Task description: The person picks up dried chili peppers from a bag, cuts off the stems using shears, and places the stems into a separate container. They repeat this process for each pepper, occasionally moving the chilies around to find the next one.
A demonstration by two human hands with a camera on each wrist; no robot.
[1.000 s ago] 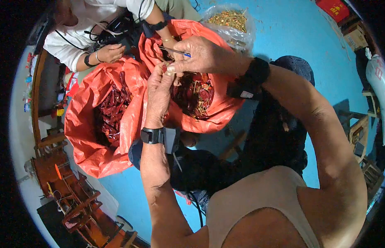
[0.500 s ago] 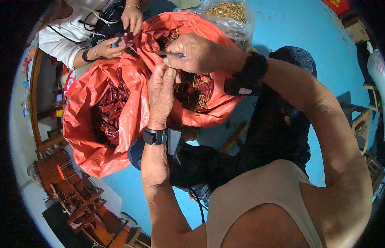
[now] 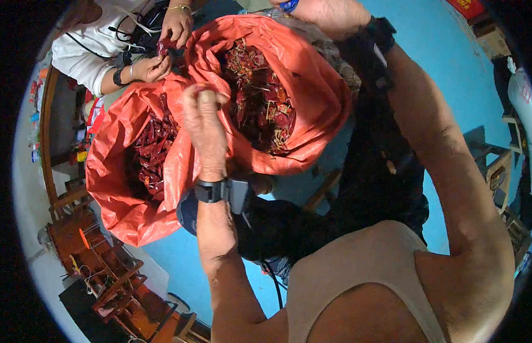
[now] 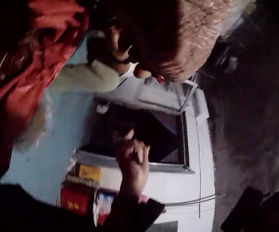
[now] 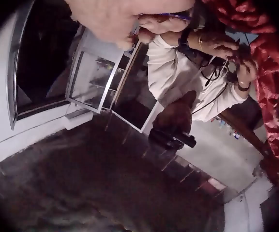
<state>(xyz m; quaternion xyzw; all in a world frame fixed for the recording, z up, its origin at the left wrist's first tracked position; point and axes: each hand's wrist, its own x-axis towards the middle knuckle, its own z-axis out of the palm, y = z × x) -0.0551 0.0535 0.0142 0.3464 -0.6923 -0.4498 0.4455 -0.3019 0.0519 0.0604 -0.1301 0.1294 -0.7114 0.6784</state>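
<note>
My left hand (image 3: 207,126) is raised over the meeting rims of two orange-red woven sacks, with a dried red chili (image 3: 206,88) pinched between thumb and fingers. The right-hand sack (image 3: 317,91) holds chilies with pale stems (image 3: 260,103); in the left-hand sack (image 3: 111,177) lie darker red chilies (image 3: 154,151). At the top of the head view, my right hand (image 3: 329,17) grips blue-handled scissors (image 3: 289,6), their blades out of sight. That hand and wrist overlap the clear plastic bag (image 3: 347,71) behind the sacks.
Across from me a person in a white sleeve (image 3: 77,63) holds a dark red chili (image 3: 163,48) in both hands over the sacks' far side. Wooden furniture (image 3: 106,268) stands at the lower left. A white sack (image 3: 522,103) is at the right edge of the blue floor (image 3: 449,51).
My right hand has left the left hand and swung up and right with the scissors. My left hand has shifted slightly left. The other person's hands have drawn back from the right-hand sack.
</note>
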